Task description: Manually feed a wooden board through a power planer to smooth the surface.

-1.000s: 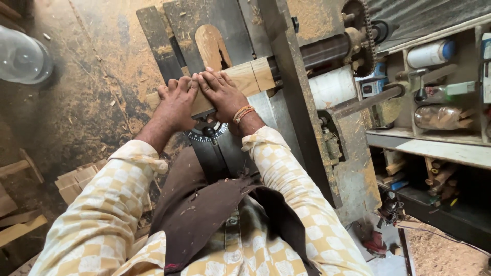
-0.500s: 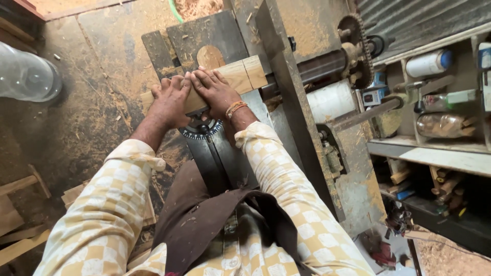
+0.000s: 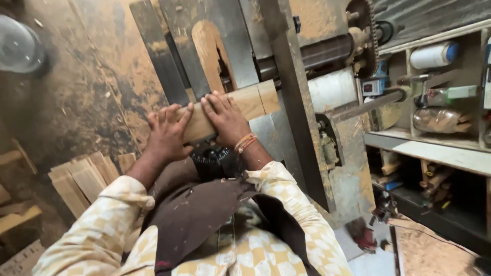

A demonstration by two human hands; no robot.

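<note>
A pale wooden block (image 3: 253, 101) lies across the steel table of a woodworking machine (image 3: 240, 46). My left hand (image 3: 169, 134) presses flat on the block's left end. Beside it, my right hand (image 3: 225, 118) lies palm down on the block's middle, an orange thread band at its wrist. The block's right end butts against a dark steel fence bar (image 3: 294, 97). A sawdust-filled slot (image 3: 209, 48) opens in the table just beyond the block. A black dial (image 3: 210, 156) sits below my hands.
Thin wooden slats (image 3: 82, 179) are stacked on the dusty floor at left. A clear plastic container (image 3: 18, 46) lies at top left. Shelves (image 3: 440, 148) at right hold a white roll, bottles and tools. A chain sprocket (image 3: 364, 30) and a roller are behind the fence.
The view has shifted and closed in slightly. Both hands stay pressed on the block, which sits about where it was against the fence.
</note>
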